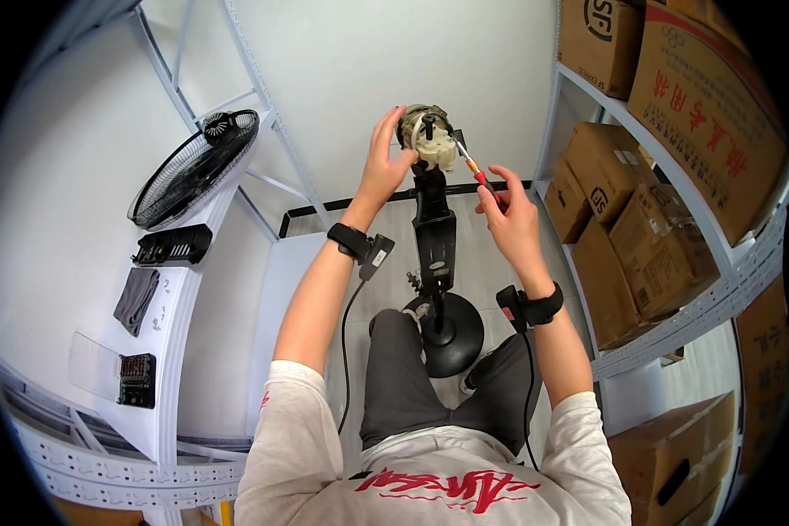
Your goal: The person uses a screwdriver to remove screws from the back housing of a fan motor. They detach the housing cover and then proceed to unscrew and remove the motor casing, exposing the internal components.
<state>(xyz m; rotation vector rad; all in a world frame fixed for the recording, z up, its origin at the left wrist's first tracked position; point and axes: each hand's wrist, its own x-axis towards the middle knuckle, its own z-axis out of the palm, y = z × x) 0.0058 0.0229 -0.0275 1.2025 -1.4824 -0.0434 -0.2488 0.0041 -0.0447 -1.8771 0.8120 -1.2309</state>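
In front of me stands a pedestal fan with its front stripped off. Its bare motor (435, 154), with cream plastic parts and a dark shaft, tops a black stand (435, 250) on a round black base (452, 337). My left hand (382, 167) grips the motor's left side, fingers stretched up along it and thumb at the front. In my right hand (512, 219) is a screwdriver (476, 171) with a red and orange handle. The screwdriver points up and left at the motor's right side; whether its tip sits in a screw is too small to tell.
On the left shelf (162, 337) lie a black fan grille (160, 195), a black plastic housing (174, 245), a folded grey cloth (137, 298), small loose screws (159, 309) and a bit set (137, 380). Cardboard boxes (609, 167) fill the right rack. Cables hang from both wrist straps.
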